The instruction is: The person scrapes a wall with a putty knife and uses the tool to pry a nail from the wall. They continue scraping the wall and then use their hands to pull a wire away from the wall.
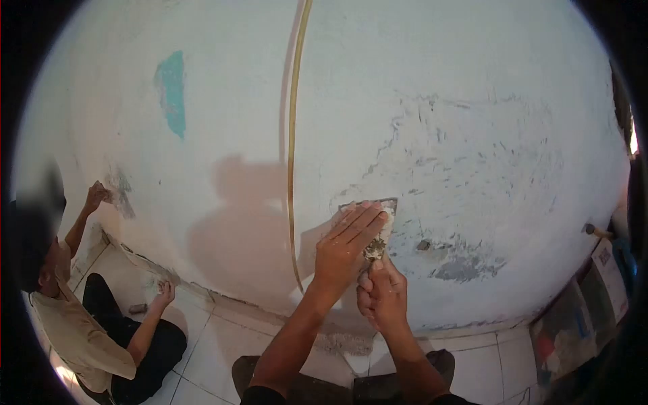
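My right hand (pixel 383 295) is closed around the handle of a putty knife (pixel 387 223), whose wide blade lies against the wall (pixel 432 40). Whitish, crusty filler clings to the blade and to its neck. Across the blade lies my left hand (pixel 345 251), fingers stretched out flat and pressing on it; part of the blade is hidden beneath them. Right of the blade spreads a rough, scratched patch (pixel 472 155) of wall with dark nicks. Below it are a small dark hole (pixel 424 245) and a grey bare area (pixel 467 267).
A tan hose or cable (pixel 292 135) hangs down the wall to my left. Farther left, a co-worker (pixel 81 317) sits on the tiled floor (pixel 202 344), one hand at a grey wall patch (pixel 120 192). Clear plastic containers (pixel 567 331) stand at the right. Crumbs (pixel 344 343) lie along the wall's foot.
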The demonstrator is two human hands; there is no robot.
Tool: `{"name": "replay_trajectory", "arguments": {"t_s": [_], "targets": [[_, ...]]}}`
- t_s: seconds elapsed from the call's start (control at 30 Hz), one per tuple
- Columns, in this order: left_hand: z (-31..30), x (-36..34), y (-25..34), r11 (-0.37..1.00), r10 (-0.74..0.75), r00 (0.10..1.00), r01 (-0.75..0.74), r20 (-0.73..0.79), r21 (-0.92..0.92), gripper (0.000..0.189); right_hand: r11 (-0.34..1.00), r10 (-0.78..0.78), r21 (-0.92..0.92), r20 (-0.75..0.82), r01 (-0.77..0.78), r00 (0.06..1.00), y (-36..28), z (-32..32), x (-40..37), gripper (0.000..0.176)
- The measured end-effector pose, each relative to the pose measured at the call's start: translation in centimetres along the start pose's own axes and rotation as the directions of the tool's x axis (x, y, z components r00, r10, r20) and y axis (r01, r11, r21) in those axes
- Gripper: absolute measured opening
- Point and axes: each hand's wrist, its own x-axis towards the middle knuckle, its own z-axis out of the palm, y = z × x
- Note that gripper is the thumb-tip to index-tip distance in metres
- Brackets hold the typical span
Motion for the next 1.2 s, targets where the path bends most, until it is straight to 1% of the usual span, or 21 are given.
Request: {"name": "replay_trajectory", "arguments": {"t_s": [0.03,0.13,0.2,0.3,0.37,0.43,0.5,0.53,0.6,0.63,0.67,0.7,0.8,0.87,0.93,0.97,1.0,1.07,1.13,1.17,1.2], "targets": [[0.1,0.4,-0.6,0.999,-0.039,0.999,0.039,-0.037,-0.003,0.046,1.0,-0.004,-0.001,0.005,0.004,1.0,-0.3,-0.1,0.6,0.025],[-0.1,0.4,-0.7,0.999,-0.038,0.999,0.039,0.029,-0.02,0.047,1.0,0.013,-0.006,0.094,-0.013,0.995,-1.1,-0.1,1.2,0.025],[-0.2,-0.6,-0.2,0.995,-0.081,0.995,0.084,0.057,-0.048,0.049,0.998,0.047,0.034,0.03,-0.048,0.998,-0.1,-0.6,-0.6,0.027],[-0.9,1.5,-0.7,0.998,-0.029,0.999,0.029,0.015,-0.048,0.051,0.994,0.061,0.086,0.07,-0.067,0.996,-0.3,0.4,1.2,0.03],[-0.7,1.5,-0.4,0.999,-0.022,1.0,0.022,-0.004,-0.044,0.048,0.996,0.051,0.069,0.06,-0.055,0.997,-0.3,0.0,1.0,0.03],[-0.5,-0.3,-0.5,0.999,-0.029,0.999,0.03,0.028,-0.019,0.047,0.994,0.065,0.085,0.035,-0.068,0.997,0.4,0.6,0.0,0.029],[0.1,-0.2,-1.5,1.0,-0.011,1.0,0.011,-0.005,0.016,0.048,1.0,-0.014,0.008,-0.002,0.014,1.0,0.2,1.1,0.9,0.03],[-1.2,1.2,-1.2,0.998,-0.026,0.999,0.028,0.027,-0.052,0.049,1.0,0.011,0.013,-0.021,-0.011,1.0,0.6,0.9,0.9,0.03],[-0.7,0.9,-1.4,0.999,0.024,1.0,-0.024,0.004,0.026,0.05,0.996,0.05,0.069,0.039,-0.052,0.998,0.8,0.5,1.8,0.03],[-0.8,0.3,-1.0,1.0,-0.004,1.0,0.004,0.027,0.031,0.05,0.997,0.059,0.046,0.047,-0.061,0.997,0.4,0.8,1.6,0.03],[-0.7,-0.2,-0.4,0.999,-0.048,0.999,0.048,0.004,-0.002,0.049,0.994,0.087,0.059,0.03,-0.089,0.996,0.8,0.6,0.6,0.03],[-0.4,-0.1,-0.1,0.996,-0.078,0.996,0.077,-0.038,-0.033,0.049,0.994,0.082,0.063,0.044,-0.085,0.996,0.7,0.3,0.4,0.03],[0.2,0.0,-0.8,0.999,-0.053,0.996,0.052,-0.067,-0.01,0.046,0.994,0.07,0.075,0.058,-0.075,0.996,0.3,0.8,1.4,0.029],[-0.2,0.3,-1.2,0.999,-0.039,0.998,0.04,-0.046,0.015,0.045,0.993,0.076,0.085,0.038,-0.079,0.996,0.3,0.7,1.6,0.029],[0.0,0.1,-1.3,0.999,-0.021,0.999,0.022,-0.036,0.043,0.044,0.997,0.072,0.039,0.042,-0.074,0.997,0.4,0.5,1.5,0.032],[0.5,-1.0,-1.1,0.999,-0.018,0.999,0.019,-0.043,0.027,0.043,1.0,0.018,-0.01,0.056,-0.017,0.998,1.3,0.0,1.0,0.033],[0.7,-1.7,-1.1,1.0,-0.006,0.998,0.007,-0.056,0.012,0.042,1.0,0.003,-0.001,0.06,-0.003,0.998,1.9,-0.2,0.9,0.033],[0.2,-1.4,-0.9,1.0,-0.009,1.0,0.009,-0.01,-0.018,0.04,1.0,0.011,0.018,0.046,-0.012,0.999,2.3,-0.3,0.9,0.034],[-0.1,0.4,-1.8,0.999,0.032,0.997,-0.031,-0.077,0.009,0.043,0.999,-0.017,0.041,0.05,0.015,0.999,1.6,0.4,2.6,0.032],[-0.9,1.8,-2.0,0.985,0.043,0.998,-0.05,0.046,0.164,0.052,0.995,0.004,0.101,0.071,-0.011,0.997,0.5,1.2,3.1,0.03],[-1.8,2.6,-1.5,0.985,0.051,0.997,-0.058,0.051,0.16,0.052,0.986,0.023,0.16,0.098,-0.038,0.995,-0.4,1.8,3.2,0.028]]}}
